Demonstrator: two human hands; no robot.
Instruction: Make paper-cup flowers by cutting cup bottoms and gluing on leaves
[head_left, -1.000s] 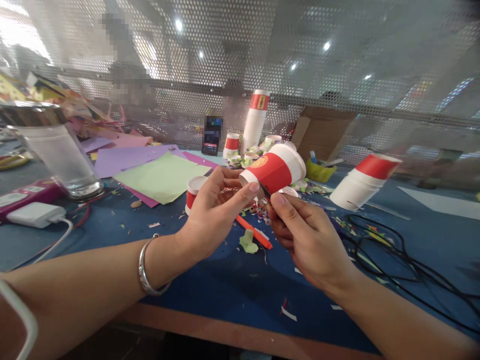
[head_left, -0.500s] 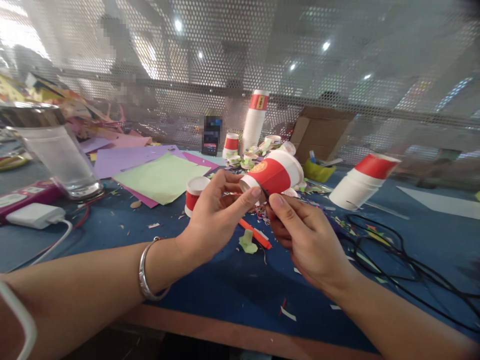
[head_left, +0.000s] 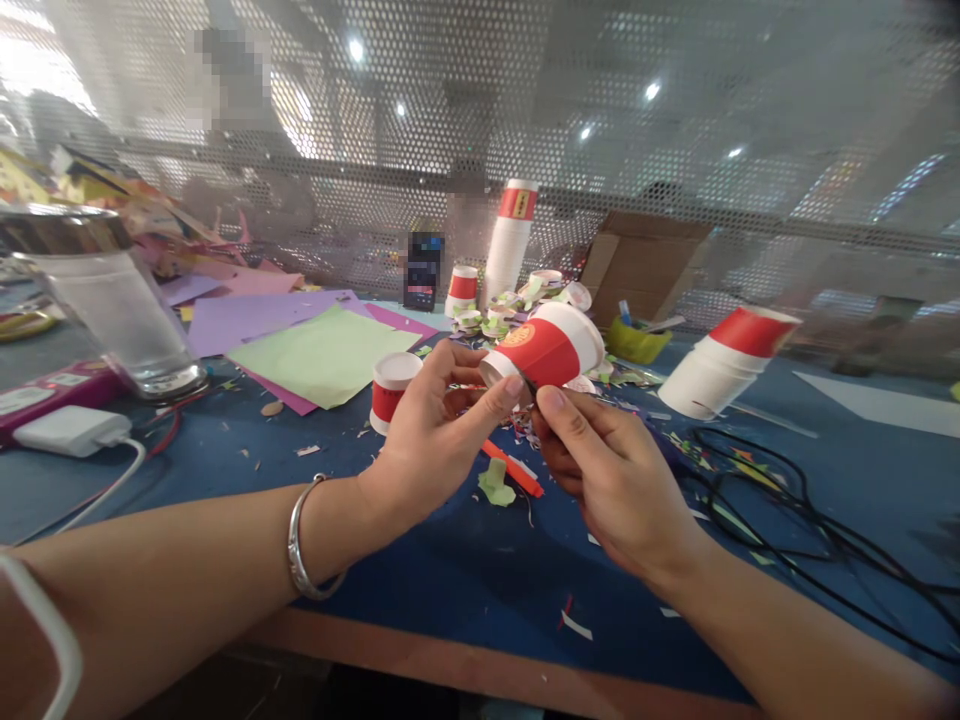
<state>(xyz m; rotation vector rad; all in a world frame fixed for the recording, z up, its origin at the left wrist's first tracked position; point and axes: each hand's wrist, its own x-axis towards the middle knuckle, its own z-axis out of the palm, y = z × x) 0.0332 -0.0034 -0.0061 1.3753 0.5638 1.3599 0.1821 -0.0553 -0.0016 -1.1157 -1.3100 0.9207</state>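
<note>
Left fingers [head_left: 508, 387]: closed on the cup [head_left: 547, 350], thumb pressed on the red band, the others curled behind it.
Right fingers [head_left: 556, 402]: pinched narrow on a thin dark tool [head_left: 529, 383], its tip touching the cup's near end.
Cup: red and white, held above the table [head_left: 450, 580], tilted on its side, narrow end toward the fingers, wide end pointing to 2 o'clock.
Left hand [head_left: 431, 440]: at 8 o'clock of the cup, a bracelet [head_left: 306, 540] on the wrist.
Right hand [head_left: 615, 480]: at 5 o'clock of the cup, just beside the left hand.
Pen [head_left: 514, 468]: orange, lying on the table under the hands, a green scrap [head_left: 495, 485] touching it.
Short cup [head_left: 390, 390]: standing at 9 o'clock, just beyond the left hand.
Paper [head_left: 322, 355]: green sheet over purple ones, at 10 o'clock.
Tall stack [head_left: 510, 240]: cups upright at 12 o'clock, well apart.
Lying stack [head_left: 724, 375]: cups on their side at 3 o'clock.
Cable [head_left: 787, 500]: black, looped at 4 o'clock.
Glass [head_left: 120, 300]: far out at 9 o'clock, a white charger [head_left: 71, 428] near it.
</note>
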